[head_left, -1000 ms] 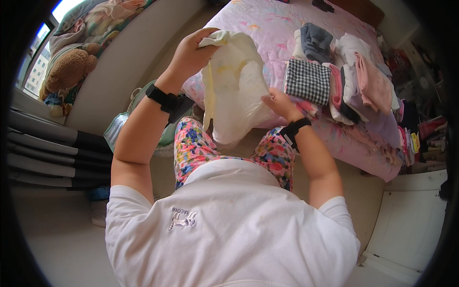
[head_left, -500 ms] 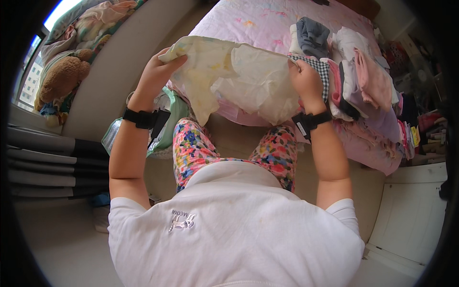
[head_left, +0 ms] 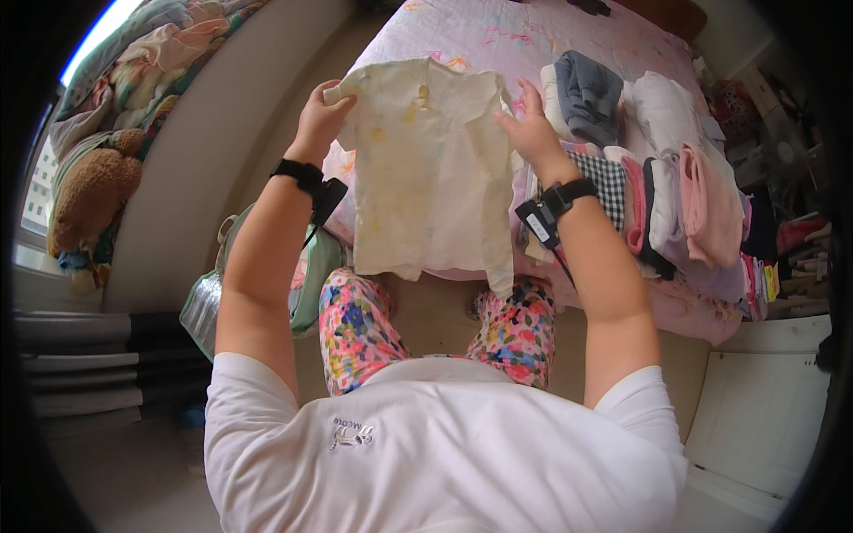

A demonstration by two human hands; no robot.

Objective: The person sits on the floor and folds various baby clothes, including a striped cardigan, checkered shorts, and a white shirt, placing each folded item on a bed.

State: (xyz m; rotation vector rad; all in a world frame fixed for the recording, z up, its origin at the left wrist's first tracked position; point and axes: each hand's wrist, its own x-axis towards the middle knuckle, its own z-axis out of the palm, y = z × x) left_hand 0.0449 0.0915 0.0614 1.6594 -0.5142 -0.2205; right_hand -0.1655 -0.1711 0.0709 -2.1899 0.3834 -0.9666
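Observation:
A small cream long-sleeved shirt (head_left: 409, 178) with yellowish patches is spread out in front of me over the near edge of the bed. Its collar points away from me, and one sleeve dangles at its right side. My left hand (head_left: 322, 120) pinches the shirt by its upper left corner, near the shoulder. At the opposite shoulder, my right hand (head_left: 530, 133) has its fingers apart, with the thumb against the fabric's edge. Black straps with small boxes circle both wrists.
Right of the shirt, folded clothes (head_left: 662, 191) stand in rows on the pink bedspread (head_left: 489, 35), with a dark grey folded garment (head_left: 588, 93) behind. A green bag (head_left: 320, 280) sits by my left leg. A brown plush toy (head_left: 93, 200) rests on the windowsill; a white cabinet (head_left: 755, 417) is at right.
The shirt, earlier bunched and stretched sideways between both hands, now lies opened out with its body toward me. My right hand has moved inward and its fingers have spread.

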